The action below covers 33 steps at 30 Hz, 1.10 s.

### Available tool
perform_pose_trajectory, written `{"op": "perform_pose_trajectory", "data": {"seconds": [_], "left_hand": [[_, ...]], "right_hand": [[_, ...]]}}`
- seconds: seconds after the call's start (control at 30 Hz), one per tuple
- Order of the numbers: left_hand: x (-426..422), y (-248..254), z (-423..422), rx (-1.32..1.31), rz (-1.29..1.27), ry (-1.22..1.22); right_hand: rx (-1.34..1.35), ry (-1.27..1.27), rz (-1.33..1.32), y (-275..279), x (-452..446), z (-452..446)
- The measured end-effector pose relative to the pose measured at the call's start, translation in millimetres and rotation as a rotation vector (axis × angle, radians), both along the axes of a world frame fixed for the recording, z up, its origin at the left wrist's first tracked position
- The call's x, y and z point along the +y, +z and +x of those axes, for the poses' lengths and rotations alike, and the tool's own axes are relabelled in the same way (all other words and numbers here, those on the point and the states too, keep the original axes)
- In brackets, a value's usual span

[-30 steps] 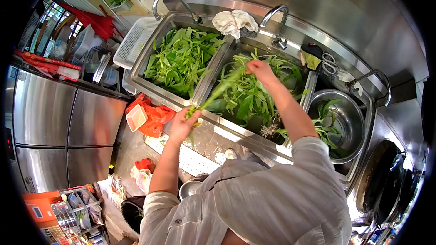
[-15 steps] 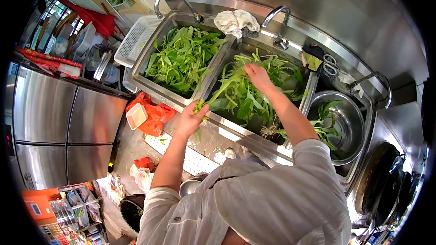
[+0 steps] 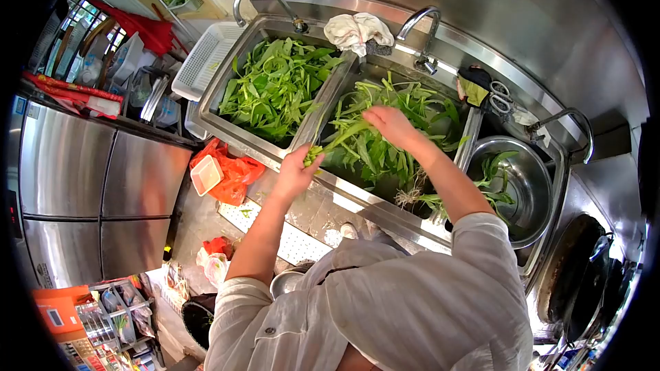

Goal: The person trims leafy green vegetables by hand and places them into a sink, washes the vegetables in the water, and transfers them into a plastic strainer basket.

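Before me, leafy greens [image 3: 375, 154] that look like water spinach fill the middle sink basin [image 3: 323, 113], pale roots at the near end. My left hand [image 3: 297, 170], above the basin's front rim, is closed around green stems [image 3: 315, 154]. A stalk [image 3: 347, 134] stretches from there to my right hand [image 3: 390, 126], whose fingers pinch its other end over the pile. The fingertips of my right hand are partly hidden. More greens [image 3: 278, 86], looking trimmed, lie heaped in the left basin [image 3: 227, 110].
A steel bowl [image 3: 533, 196] with some greens stands in the right basin. Behind the sinks are taps [image 3: 430, 34], a white cloth [image 3: 357, 33] and scissors [image 3: 500, 97]. White baskets [image 3: 210, 58] stand at the left; a red plastic bag [image 3: 240, 177] lies below.
My left hand has moved slightly right and up, and my right hand slightly left and down. They are closer together, and the stalk between them spans a shorter distance.
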<state>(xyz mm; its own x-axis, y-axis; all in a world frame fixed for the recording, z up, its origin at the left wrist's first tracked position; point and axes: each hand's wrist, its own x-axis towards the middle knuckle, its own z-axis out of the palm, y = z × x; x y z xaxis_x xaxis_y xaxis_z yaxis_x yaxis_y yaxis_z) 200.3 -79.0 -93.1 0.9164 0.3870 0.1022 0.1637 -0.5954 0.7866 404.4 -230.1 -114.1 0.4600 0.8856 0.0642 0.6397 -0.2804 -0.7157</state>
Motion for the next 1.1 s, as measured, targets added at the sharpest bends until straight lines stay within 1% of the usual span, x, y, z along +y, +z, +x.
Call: {"op": "perform_pose_trajectory", "data": {"seconds": [0.03,0.1,0.13,0.17,0.2,0.23,0.3,0.37,0.4,0.43,0.47,0.5,0.53,0.57,0.6,0.63,0.7,0.73,0.77,0.83,0.87,0.9,0.97,1.0,1.1], "left_hand": [[-4,0,5,0.026,0.015,0.028],[-10,-2,7,0.054,0.031,0.056],[-11,-6,8,0.005,0.035,0.068],[-9,-10,8,-0.043,0.042,0.080],[-4,-18,5,-0.033,0.106,0.056],[-3,-18,3,-0.023,0.104,0.053],[-3,-18,5,0.025,0.030,0.019],[-6,-9,10,0.039,0.020,-0.006],[-9,-5,13,0.050,0.011,-0.028],[-13,-1,15,0.048,0.009,-0.035],[-16,1,17,0.016,-0.054,-0.007],[-19,3,19,-0.017,-0.115,0.023],[-21,1,23,-0.016,-0.114,0.019],[-25,-4,28,-0.026,-0.226,0.071],[-28,-10,33,-0.037,-0.338,0.119],[-28,-18,36,-0.032,-0.342,0.103],[-30,-31,40,-0.066,-0.291,0.160],[-31,-33,41,-0.077,-0.321,0.171],[-29,-34,40,-0.071,-0.325,0.149],[-29,-19,35,0.070,-0.386,0.184],[-28,-12,33,0.145,-0.528,0.185],[-26,-14,34,0.149,-0.528,0.176],[-23,-17,36,0.149,-0.651,0.197],[-25,-15,38,0.148,-0.664,0.212],[-26,-11,41,0.162,-0.713,0.162]], "right_hand": [[0.139,-0.198,0.110,-4,1,-1],[0.778,-0.736,0.399,-33,7,21],[0.684,-0.841,0.194,-52,0,47],[0.477,-0.773,0.162,-53,-6,51],[0.091,-0.621,0.228,-47,-5,44],[-0.284,-0.459,0.278,-36,-5,31],[-0.577,-0.050,0.467,8,-1,2],[-0.746,0.223,0.429,13,-1,-21],[-0.747,0.218,0.424,4,0,-27],[-0.564,0.170,0.381,-8,2,-31],[-0.381,0.122,0.338,-20,4,-33],[-0.383,0.119,0.339,-16,6,-36],[0.091,-0.046,0.287,-12,8,-39],[0.566,-0.214,0.221,-10,8,-44],[0.634,-0.333,0.287,-25,15,-46],[0.633,-0.350,0.289,-29,21,-49],[0.855,-0.499,0.319,-38,28,-53],[0.869,-0.464,0.325,-41,29,-52],[0.868,-0.487,0.331,-44,22,-46],[0.657,-0.316,0.347,-28,8,-37],[0.703,-0.306,0.334,-25,-1,-30],[0.703,-0.315,0.336,-22,-11,-22],[0.422,-0.134,0.093,-17,-31,-10],[0.367,-0.071,0.125,-14,-36,-8],[0.441,-0.091,0.099,-11,-42,-17]]}}
